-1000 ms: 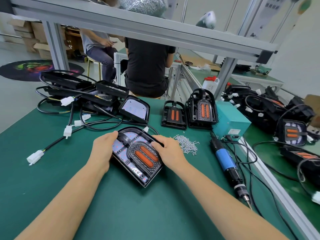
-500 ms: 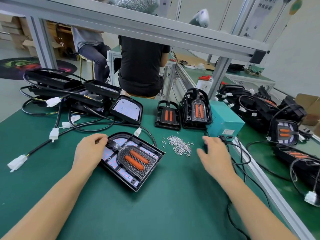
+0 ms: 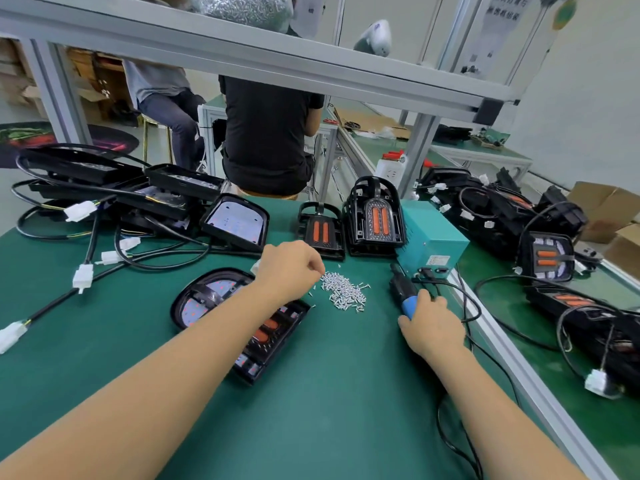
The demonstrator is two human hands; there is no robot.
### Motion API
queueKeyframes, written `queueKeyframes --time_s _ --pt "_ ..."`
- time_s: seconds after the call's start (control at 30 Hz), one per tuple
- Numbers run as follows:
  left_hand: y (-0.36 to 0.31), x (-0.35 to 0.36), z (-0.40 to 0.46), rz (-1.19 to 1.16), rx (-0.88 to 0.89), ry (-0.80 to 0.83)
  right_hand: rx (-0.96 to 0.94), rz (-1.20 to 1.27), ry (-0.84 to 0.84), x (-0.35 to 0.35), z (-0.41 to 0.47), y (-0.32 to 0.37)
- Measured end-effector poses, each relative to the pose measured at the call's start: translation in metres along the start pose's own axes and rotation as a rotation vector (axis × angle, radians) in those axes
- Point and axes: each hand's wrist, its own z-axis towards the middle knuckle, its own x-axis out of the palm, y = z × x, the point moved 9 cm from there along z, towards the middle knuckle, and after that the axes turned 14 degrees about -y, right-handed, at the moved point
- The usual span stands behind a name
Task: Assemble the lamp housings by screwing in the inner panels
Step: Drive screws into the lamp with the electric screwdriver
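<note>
Head view: no bins; loose screw pile (image 3: 343,295) sits bare on green mat (image 3: 329,393). L hand (image 3: 289,270) reaches across lamp housing (image 3: 242,320), fingers curled w/ tips pinched at pile's left edge; can't tell if a screw is in the pinch. Housing lies flat under L forearm, long axis running from far-left to near-right, rounded end far-left, orange inner panel (image 3: 266,329) facing up. R hand (image 3: 431,323) grips blue electric screwdriver (image 3: 403,292), lying on mat right of pile, body pointing away toward teal power box (image 3: 431,242).

Black lamp housing (image 3: 207,299) flat on mat, orange-barred inner panel (image 3: 266,329) seated
</note>
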Motion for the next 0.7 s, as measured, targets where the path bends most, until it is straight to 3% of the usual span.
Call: queueKeyframes --time_s 0.3,0.7 --pt "-0.004 0.062 0.013 0.452 0.08 0.323 0.016 0.098 -0.067 0.004 -0.006 -0.008" --pt "-0.003 0.065 0.012 0.584 0.084 0.232 -0.023 0.102 -0.106 -0.001 -0.009 -0.004"
